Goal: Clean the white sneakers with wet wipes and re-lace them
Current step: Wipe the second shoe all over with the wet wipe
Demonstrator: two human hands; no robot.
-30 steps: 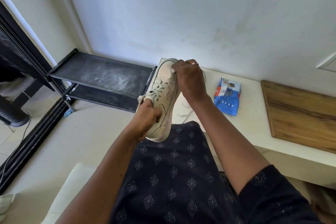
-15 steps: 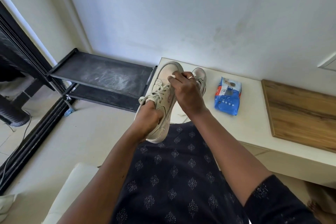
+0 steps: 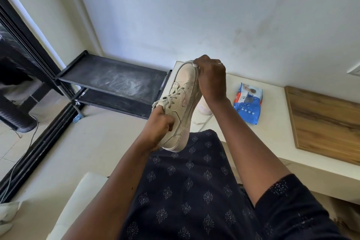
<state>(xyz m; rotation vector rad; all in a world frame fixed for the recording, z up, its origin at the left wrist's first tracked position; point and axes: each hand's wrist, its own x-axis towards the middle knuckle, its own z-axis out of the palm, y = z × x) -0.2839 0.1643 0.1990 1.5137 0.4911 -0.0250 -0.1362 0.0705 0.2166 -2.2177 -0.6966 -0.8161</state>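
I hold a laced off-white sneaker (image 3: 182, 103) up in front of me, toe pointing away. My left hand (image 3: 159, 128) grips it at the heel and collar. My right hand (image 3: 212, 80) presses a small white wet wipe (image 3: 195, 65) against the toe edge; only a bit of the wipe shows under the fingers. The second sneaker (image 3: 204, 108) lies on the white table (image 3: 272, 121), mostly hidden behind my right wrist, with a loose lace (image 3: 202, 122) beside it. A blue pack of wet wipes (image 3: 247, 103) lies on the table to the right.
A wooden board (image 3: 323, 122) lies on the table's right side. A black two-tier shoe rack (image 3: 115, 85) stands against the wall at left, with a dark sliding-door frame (image 3: 29, 68) beyond it. My dark patterned clothing (image 3: 185, 191) fills the lower middle.
My right hand slid from the sneaker's toe back toward the laces half a second ago, and now is up at the toe tip again. The left hand keeps its grip.
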